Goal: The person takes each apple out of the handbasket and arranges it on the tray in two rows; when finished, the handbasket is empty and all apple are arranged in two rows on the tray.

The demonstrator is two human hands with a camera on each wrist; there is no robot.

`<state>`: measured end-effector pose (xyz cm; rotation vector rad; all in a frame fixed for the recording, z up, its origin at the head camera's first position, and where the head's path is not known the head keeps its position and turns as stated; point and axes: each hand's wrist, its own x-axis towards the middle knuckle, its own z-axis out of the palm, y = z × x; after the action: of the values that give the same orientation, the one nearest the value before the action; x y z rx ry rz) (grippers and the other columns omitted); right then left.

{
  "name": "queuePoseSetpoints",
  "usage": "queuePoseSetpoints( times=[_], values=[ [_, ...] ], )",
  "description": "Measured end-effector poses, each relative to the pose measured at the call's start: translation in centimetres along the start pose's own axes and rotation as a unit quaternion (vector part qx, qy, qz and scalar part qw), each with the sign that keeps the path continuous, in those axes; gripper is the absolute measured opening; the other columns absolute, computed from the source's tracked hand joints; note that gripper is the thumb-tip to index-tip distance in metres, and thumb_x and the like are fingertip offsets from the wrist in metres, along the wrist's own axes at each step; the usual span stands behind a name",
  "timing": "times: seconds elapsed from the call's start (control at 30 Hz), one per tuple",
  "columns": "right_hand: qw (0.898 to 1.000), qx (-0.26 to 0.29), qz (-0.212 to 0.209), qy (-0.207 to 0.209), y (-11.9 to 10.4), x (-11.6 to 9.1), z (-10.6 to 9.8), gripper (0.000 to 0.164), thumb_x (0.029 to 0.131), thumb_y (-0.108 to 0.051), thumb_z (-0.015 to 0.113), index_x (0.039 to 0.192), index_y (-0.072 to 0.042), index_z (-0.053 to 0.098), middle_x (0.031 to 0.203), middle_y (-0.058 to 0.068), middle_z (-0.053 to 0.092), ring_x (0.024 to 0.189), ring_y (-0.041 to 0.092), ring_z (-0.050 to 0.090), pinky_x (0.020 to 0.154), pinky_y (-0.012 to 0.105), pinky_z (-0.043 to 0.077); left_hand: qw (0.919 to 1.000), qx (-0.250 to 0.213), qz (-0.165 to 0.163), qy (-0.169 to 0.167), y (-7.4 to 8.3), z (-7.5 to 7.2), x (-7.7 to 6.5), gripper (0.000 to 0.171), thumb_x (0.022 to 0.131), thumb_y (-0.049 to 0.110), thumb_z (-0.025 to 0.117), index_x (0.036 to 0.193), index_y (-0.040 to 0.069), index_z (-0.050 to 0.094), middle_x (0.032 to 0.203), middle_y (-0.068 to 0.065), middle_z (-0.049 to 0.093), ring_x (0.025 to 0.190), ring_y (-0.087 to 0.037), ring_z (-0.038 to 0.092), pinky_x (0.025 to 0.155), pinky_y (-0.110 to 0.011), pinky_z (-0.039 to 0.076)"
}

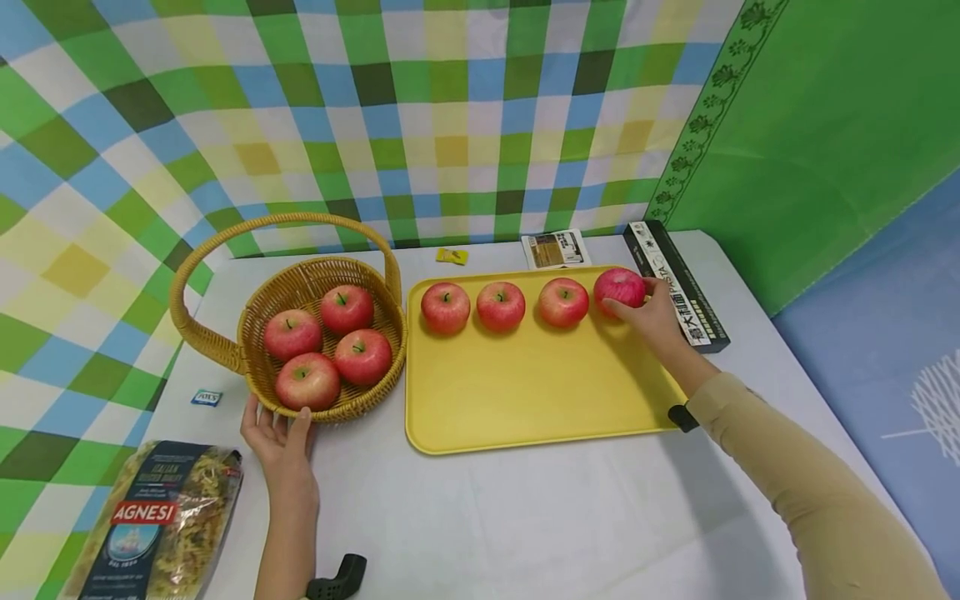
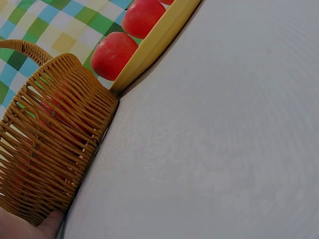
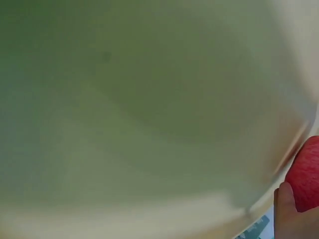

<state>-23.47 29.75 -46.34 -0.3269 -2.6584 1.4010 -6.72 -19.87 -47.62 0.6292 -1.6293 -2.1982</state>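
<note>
My right hand [image 1: 651, 318] grips a deep pink apple [image 1: 619, 288] at the back right corner of the yellow tray [image 1: 480, 400]. In the right wrist view that apple [image 3: 305, 174] shows at the right edge, with a finger against it. To its left on the tray stand three more red apples in a row, the nearest being one apple [image 1: 563, 302]. My left hand [image 1: 279, 437] rests against the near side of a wicker basket [image 1: 367, 406], thumb and fingers spread. Several apples [image 1: 307, 382] lie in this basket. The thumb [image 2: 52, 224] lies low against the wicker.
A dark pasta box [image 1: 678, 287] lies right of the tray, partly behind my right hand. Behind the tray are a white printed packet [image 1: 557, 248] and a small yellow packet [image 1: 452, 256]. A pasta bag [image 1: 161, 525] and a small blue packet [image 1: 206, 397] lie at left.
</note>
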Motion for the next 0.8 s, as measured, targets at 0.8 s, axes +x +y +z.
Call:
queuePoseSetpoints(
  times=[0.8],
  values=[
    [0.999,-0.022,0.012,-0.036,-1.5,-0.9,-1.3,0.097,0.084,-0.039,0.073,0.147,0.004,0.014,0.143,0.031,0.031,0.127,0.043,0.038,0.107,0.05,0.036,0.9999,0.011,-0.004,0.005,-0.1,0.0,0.0,0.076,0.096,0.014,0.059,0.149,0.035,0.008,0.158,0.001,0.009,0.144,-0.015,0.016,0.109,-0.03,0.033]
  ],
)
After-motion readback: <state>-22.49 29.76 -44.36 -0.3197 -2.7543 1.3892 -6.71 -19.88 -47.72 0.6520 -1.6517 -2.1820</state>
